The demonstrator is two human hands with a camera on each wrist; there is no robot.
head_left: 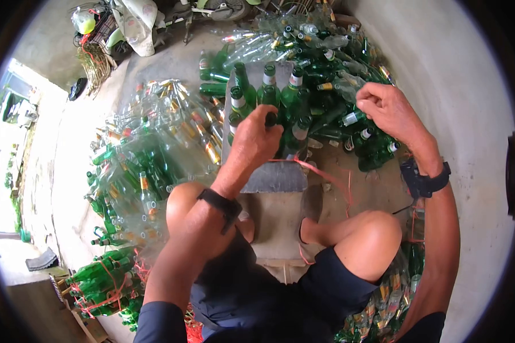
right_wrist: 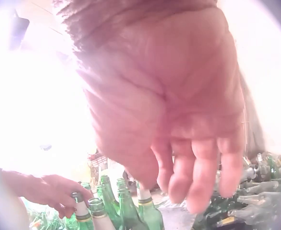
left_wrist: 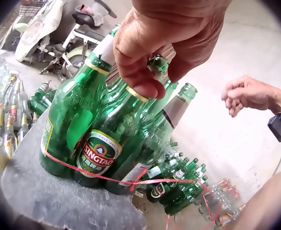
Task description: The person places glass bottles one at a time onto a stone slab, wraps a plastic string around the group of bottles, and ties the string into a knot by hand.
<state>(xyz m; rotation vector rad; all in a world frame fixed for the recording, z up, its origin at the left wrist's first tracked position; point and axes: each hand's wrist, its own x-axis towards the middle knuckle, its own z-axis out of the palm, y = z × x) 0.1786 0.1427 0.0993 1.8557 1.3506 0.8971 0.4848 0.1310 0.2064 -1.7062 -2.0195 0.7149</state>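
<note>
A cluster of green beer bottles (head_left: 296, 86) stands upright on a grey bench (head_left: 274, 180). Red string (left_wrist: 87, 171) runs round their lower bodies, its loose tail trailing to the right. My left hand (head_left: 256, 136) grips a bottle at its neck in the near part of the cluster; in the left wrist view its fingers curl round the neck above a Tsingtao label (left_wrist: 100, 152). Off to the right, my right hand (head_left: 392, 111) hangs in the air with loosely bent fingers and holds nothing, apart from the bottles, as the right wrist view also shows.
Heaps of loose bottles lie on the floor to the right (head_left: 337, 74) and left (head_left: 160, 143). String-tied green bottles (head_left: 106, 280) sit at the lower left. A parked motorbike (left_wrist: 78, 43) stands beyond the bench, and a pale wall (head_left: 458, 97) rises on the right.
</note>
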